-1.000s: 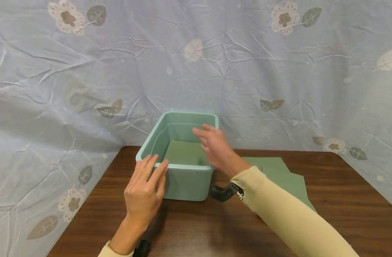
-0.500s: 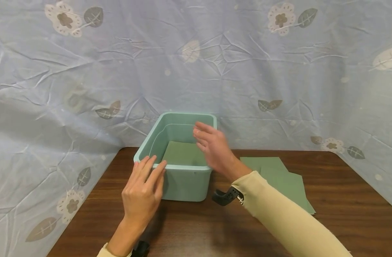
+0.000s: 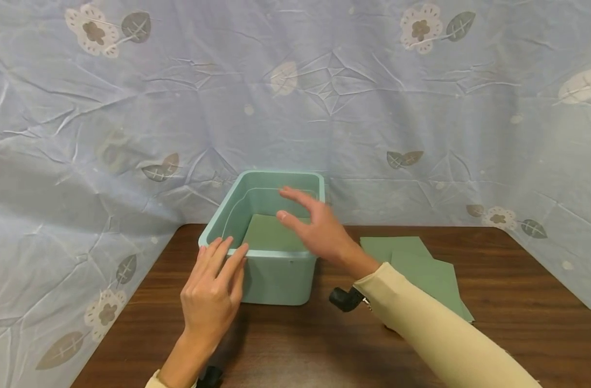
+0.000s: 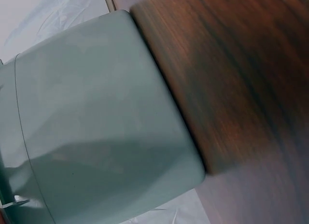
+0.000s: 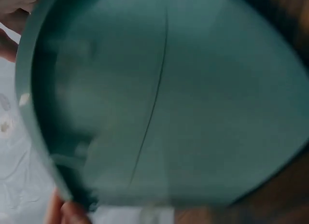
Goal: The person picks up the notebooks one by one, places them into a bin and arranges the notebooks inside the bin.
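A pale green plastic bin (image 3: 276,280) stands on the table, its near wall facing me. Inside it lies a flat sage-green sheet (image 3: 268,233). My left hand (image 3: 209,299) rests its extended fingertips on the near rim at the left corner. Above the near right corner is my right hand (image 3: 319,229), its thumb and fingers spread over the bin with nothing between them; whether it touches the rim I cannot tell. The left wrist view is filled by the bin's outer wall (image 4: 106,98). In the right wrist view, fingertips (image 5: 72,215) show beside the bin's rim (image 5: 24,79).
Several sage-green sheets (image 3: 426,275) lie overlapping on the brown wooden table (image 3: 295,345), right of the bin and partly behind the right sleeve (image 3: 436,328). A floral curtain (image 3: 353,124) hangs behind the table and along its left side.
My right hand's thumb and fingers have spread apart, and the hand has turned over the bin. The left hand keeps its place on the rim. The head view has shifted slightly.
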Available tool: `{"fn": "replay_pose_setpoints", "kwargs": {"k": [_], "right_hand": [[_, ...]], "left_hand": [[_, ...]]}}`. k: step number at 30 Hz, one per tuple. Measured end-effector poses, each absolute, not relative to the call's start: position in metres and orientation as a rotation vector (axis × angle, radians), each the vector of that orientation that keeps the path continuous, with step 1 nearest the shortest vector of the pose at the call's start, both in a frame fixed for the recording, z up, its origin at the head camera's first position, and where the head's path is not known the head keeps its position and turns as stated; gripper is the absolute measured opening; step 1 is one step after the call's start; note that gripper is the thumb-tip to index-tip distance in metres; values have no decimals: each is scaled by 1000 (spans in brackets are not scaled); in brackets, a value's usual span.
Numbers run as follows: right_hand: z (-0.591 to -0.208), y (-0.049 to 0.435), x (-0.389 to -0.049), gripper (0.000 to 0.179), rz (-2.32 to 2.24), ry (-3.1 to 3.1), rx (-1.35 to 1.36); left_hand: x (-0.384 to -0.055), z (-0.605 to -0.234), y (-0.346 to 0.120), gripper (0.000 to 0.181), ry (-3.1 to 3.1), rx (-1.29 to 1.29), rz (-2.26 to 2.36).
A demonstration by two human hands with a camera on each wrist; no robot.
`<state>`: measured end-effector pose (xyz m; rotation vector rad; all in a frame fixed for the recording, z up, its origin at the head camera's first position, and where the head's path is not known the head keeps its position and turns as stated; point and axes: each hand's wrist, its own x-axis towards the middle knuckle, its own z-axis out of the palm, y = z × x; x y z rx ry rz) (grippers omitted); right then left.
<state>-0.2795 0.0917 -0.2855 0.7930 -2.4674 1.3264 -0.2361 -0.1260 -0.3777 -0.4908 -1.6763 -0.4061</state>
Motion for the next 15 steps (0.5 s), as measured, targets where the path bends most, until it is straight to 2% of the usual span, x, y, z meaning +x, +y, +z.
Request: {"fn": "replay_pose_setpoints", "kwargs": {"k": [9, 15], "right_hand": [[-284, 121, -286, 71, 470, -2779, 878], [-281, 136, -283, 71, 279, -2867, 854]], "left_hand": [[-236, -378, -124, 22, -1688, -488, -394], [-236, -378, -122, 23, -1671, -480, -383]]}}
